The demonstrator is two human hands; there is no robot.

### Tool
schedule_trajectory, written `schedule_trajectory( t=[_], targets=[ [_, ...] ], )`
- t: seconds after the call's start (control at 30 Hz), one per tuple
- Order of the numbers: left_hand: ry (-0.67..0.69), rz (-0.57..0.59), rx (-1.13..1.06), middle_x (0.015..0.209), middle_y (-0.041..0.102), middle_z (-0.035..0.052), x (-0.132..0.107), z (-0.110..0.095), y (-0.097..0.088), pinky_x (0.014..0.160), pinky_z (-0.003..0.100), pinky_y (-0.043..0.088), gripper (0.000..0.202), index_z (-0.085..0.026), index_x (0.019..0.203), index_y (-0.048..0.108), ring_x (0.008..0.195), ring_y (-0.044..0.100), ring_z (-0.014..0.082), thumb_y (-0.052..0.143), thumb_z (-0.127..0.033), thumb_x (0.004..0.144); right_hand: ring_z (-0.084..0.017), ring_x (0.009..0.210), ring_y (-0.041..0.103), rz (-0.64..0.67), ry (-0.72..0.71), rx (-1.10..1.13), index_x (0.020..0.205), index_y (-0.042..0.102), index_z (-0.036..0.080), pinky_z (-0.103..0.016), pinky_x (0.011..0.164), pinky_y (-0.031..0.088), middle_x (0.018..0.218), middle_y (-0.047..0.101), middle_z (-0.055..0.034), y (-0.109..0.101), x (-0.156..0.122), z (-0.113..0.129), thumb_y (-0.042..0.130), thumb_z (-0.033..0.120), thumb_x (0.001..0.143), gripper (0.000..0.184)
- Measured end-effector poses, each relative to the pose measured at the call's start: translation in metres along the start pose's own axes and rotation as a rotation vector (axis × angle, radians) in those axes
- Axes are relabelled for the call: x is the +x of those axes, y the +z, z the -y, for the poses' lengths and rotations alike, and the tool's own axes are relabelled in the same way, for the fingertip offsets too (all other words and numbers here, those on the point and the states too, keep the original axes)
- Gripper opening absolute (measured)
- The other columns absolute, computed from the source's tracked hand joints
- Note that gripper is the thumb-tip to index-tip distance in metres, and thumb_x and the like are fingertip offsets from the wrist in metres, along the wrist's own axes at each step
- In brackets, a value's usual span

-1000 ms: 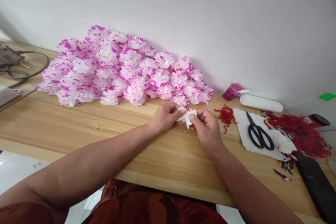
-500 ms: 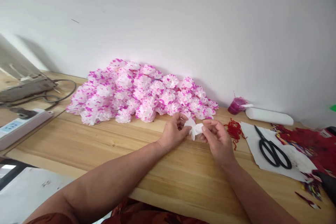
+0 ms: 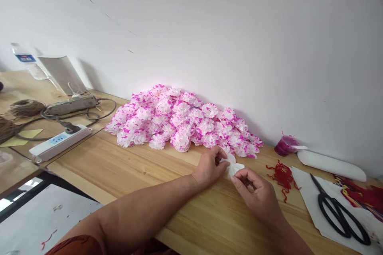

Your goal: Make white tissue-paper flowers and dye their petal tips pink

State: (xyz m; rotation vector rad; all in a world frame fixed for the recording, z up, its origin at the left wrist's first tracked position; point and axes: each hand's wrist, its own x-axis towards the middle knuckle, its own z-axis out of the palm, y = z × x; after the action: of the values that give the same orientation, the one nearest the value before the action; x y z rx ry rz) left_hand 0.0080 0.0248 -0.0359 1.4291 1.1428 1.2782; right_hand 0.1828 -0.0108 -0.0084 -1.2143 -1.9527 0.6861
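Note:
Both hands meet over the wooden table (image 3: 125,167) on a small white folded paper piece (image 3: 233,166). My left hand (image 3: 209,167) pinches its left side with fingers curled. From the right, my right hand (image 3: 254,191) pinches the same paper, fingers pressed together. Just behind the hands, a large heap of pink-and-white paper flowers (image 3: 179,121) lies against the white wall.
Red thread scraps (image 3: 281,175) lie right of the hands, with black scissors (image 3: 338,211) on white paper (image 3: 305,191), a white roll (image 3: 329,163) and a purple cup (image 3: 285,145). At left sit a white power strip (image 3: 58,141), cables, twine (image 3: 25,107) and a water bottle (image 3: 30,61).
The view has swung left and up, bringing in the power strip, twine and bottle. Both hands keep working the white paper piece at the same spot.

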Motion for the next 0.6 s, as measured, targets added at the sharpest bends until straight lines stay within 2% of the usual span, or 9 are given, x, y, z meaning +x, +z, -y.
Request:
schedule_trajectory(
  t=[0.13,0.27,0.37,0.47,0.6],
  targets=[
    [-0.025,0.033,-0.126,0.065,0.053,-0.0038,0.004,0.002,0.000,0.057,0.023,0.037,0.011,-0.018,0.081,0.056,0.059,0.049,0.0099,0.065,-0.023,0.078,-0.014,0.062,0.053,-0.048,-0.054,0.008,0.078,0.061,0.021,-0.025,0.062,0.045,0.068,0.058,0.0017,-0.005,-0.002,0.002,0.063,0.037,0.091,0.020],
    [-0.108,0.036,-0.371,0.064,0.057,-0.0031,0.007,-0.004,-0.003,0.057,0.023,0.042,0.020,-0.016,0.079,0.058,0.055,0.052,0.0090,0.072,-0.029,0.073,-0.015,0.067,0.057,-0.060,-0.113,0.047,0.081,0.063,0.021,-0.027,0.066,0.046,0.072,0.062,0.0000,-0.006,-0.003,0.004,0.062,0.031,0.092,0.014],
    [-0.153,0.009,-0.486,0.067,0.062,-0.0015,0.008,-0.011,-0.007,0.057,0.021,0.043,0.027,-0.014,0.079,0.062,0.057,0.054,0.0085,0.079,-0.033,0.069,-0.015,0.068,0.059,-0.086,-0.173,0.076,0.085,0.065,0.021,-0.027,0.066,0.047,0.074,0.064,-0.0002,-0.006,-0.005,0.016,0.062,0.026,0.092,0.009],
    [-0.184,0.010,-0.538,0.069,0.066,-0.0007,0.008,-0.016,-0.010,0.057,0.021,0.044,0.032,-0.014,0.082,0.067,0.058,0.055,0.0086,0.083,-0.035,0.066,-0.015,0.076,0.063,-0.088,-0.239,0.117,0.097,0.067,0.022,-0.027,0.070,0.050,0.084,0.069,-0.0015,-0.010,-0.016,0.050,0.058,0.019,0.093,0.010],
    [-0.183,0.039,-0.524,0.064,0.064,-0.0020,0.008,-0.014,-0.012,0.055,0.020,0.041,0.030,-0.015,0.079,0.069,0.054,0.051,0.0072,0.085,-0.037,0.065,-0.013,0.078,0.065,0.143,-0.514,0.164,0.113,0.064,0.022,-0.025,0.075,0.053,0.087,0.072,-0.0014,-0.027,-0.033,0.127,0.055,0.013,0.093,0.024]
  ],
)
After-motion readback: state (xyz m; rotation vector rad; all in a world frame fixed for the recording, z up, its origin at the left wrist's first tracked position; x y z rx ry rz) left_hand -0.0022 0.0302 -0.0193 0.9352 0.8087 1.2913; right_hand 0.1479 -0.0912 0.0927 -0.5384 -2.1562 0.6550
